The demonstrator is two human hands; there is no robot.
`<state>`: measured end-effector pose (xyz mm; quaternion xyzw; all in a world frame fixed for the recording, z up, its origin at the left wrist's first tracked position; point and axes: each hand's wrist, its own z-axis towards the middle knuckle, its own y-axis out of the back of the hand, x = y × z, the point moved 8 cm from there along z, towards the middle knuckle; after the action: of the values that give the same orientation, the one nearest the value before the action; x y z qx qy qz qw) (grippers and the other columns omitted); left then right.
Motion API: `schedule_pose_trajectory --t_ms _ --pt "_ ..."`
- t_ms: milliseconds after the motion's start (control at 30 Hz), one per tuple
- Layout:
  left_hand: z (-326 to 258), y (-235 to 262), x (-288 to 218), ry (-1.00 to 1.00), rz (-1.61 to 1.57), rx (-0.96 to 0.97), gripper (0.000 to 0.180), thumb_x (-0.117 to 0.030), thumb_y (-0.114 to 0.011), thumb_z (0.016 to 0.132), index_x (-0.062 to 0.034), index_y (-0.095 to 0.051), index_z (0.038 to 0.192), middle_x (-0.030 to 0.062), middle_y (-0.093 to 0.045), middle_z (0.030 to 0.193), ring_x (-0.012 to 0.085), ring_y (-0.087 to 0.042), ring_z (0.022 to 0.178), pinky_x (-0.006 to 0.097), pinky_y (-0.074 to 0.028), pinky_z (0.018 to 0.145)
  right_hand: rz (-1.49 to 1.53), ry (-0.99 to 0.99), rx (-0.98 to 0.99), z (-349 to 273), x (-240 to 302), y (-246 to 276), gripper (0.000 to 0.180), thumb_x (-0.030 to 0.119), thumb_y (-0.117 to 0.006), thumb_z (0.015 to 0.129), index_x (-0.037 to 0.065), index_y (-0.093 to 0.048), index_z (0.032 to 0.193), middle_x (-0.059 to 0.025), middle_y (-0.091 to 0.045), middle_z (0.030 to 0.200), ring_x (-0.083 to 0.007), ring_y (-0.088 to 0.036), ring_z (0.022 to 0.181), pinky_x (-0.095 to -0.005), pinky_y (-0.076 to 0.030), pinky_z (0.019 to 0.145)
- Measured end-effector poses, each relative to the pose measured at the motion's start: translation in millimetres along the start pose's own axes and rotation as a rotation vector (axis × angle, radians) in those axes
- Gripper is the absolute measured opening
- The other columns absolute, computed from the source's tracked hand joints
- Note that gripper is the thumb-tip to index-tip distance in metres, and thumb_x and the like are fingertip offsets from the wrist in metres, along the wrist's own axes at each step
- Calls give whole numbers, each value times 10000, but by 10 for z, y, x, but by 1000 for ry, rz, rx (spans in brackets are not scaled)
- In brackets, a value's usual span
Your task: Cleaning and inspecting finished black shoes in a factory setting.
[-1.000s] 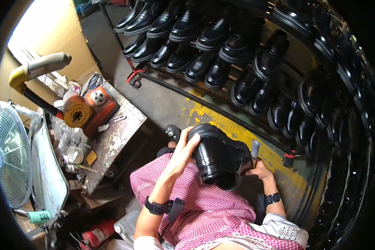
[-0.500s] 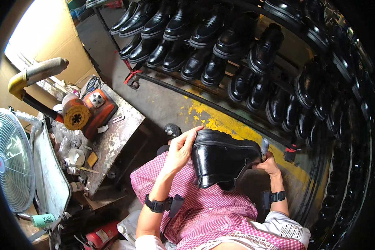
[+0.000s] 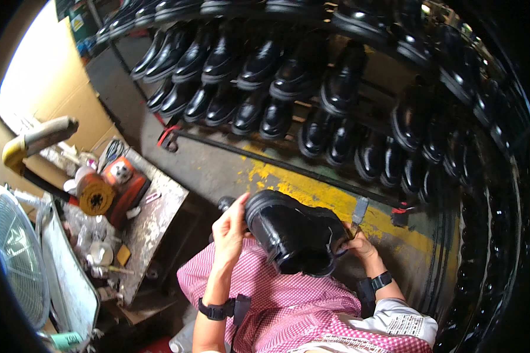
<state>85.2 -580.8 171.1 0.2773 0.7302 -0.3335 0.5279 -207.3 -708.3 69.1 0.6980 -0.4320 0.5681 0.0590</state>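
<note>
A glossy black leather shoe [image 3: 291, 232] is held above my lap, its opening tilted down toward me. My left hand [image 3: 228, 228] is at the shoe's left end, with its fingers against the sole edge. At the other end, my right hand [image 3: 362, 246] grips the shoe. A small tool with a flat grey head [image 3: 360, 209] also sticks up from that hand; its exact kind is unclear. The shoe hides some of my right fingers. Below it lies the pink checked apron [image 3: 265, 294] over my lap.
A rack [image 3: 241, 150] with rows of black shoes stands ahead and to the right. At left, a worn table [image 3: 153, 203] bears an orange machine [image 3: 123, 194], cups and plastic bags. A fan [image 3: 12, 253] stands at the far left. Yellow paint marks the floor [image 3: 277, 173].
The shoe has turned so that its opening shows more toward me, and the grey-headed tool stands out more clearly. The whole view has shifted, with the rack and table farther left.
</note>
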Motion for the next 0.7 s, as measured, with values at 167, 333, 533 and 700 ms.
schedule_pose_trajectory --t_ms 167,333,533,700 --pt "90 -187 288 28 -147 107 397 -276 -426 928 -16 -444 1229 124 -570 1111 236 -631 844 317 -547 627 491 455 -252 -210 46 471 615 82 -697 633 101 -471 1204 -36 -545 1136 -228 -501 1075 -373 -398 951" --pt "145 146 1052 118 132 80 316 -227 -425 933 3 -521 1128 101 -637 903 172 -633 749 265 -516 618 354 566 -576 -373 896 553 192 236 -640 777 113 -538 883 2 -571 721 -71 -394 385 -195 -262 318" --pt "98 31 1066 -40 333 152 257 -155 -438 925 6 -539 1097 100 -639 839 125 -610 685 232 -500 609 320 661 -917 -218 1532 469 335 182 -716 716 90 -531 980 57 -419 608 -40 -250 337 -202 -180 328" --pt "59 94 1047 -33 320 113 248 -134 -441 919 16 -546 1087 95 -637 808 128 -616 666 229 -505 591 306 759 -1026 445 2032 518 641 299 -724 710 207 -415 1263 26 -397 701 -56 -236 366 -202 -200 344"
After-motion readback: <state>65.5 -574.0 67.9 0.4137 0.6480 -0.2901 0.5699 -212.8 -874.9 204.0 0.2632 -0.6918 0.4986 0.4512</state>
